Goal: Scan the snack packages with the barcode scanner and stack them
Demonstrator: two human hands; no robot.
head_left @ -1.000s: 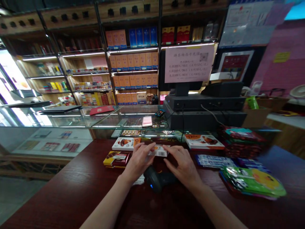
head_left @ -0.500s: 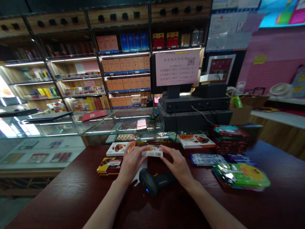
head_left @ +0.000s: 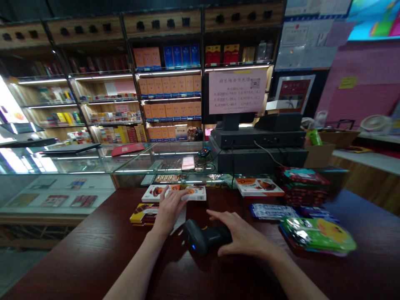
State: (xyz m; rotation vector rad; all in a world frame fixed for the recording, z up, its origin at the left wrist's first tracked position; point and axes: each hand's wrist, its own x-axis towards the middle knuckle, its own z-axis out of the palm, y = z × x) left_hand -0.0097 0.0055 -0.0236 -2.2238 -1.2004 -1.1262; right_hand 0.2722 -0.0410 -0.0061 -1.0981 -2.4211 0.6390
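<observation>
My left hand (head_left: pixel 170 210), fingers stretched out, lies over the white chocolate boxes (head_left: pixel 196 193), its fingertips at the near side of the row. The hand partly hides where one box ends and another begins. A yellow-and-brown chocolate pack (head_left: pixel 144 214) lies just left of that hand. My right hand (head_left: pixel 242 234) is open, thumb and fingers apart on either side of the handle end of a black barcode scanner (head_left: pixel 200 238). The scanner rests on the dark wooden counter, a small blue light on its head. Whether the right hand touches the handle I cannot tell.
On the right lie another white chocolate box (head_left: pixel 260 186), blue-and-white packets (head_left: pixel 273 210), a green pack (head_left: pixel 317 234) and a stack of dark red bags (head_left: pixel 303 183). Behind the counter (head_left: pixel 103 250) stand a glass display case (head_left: pixel 131 166) and a monitor with a paper sign (head_left: pixel 236 93).
The small white box that both hands held now lies at the back beside the other one. My right hand has let go and come down toward the scanner; the left stays near the boxes.
</observation>
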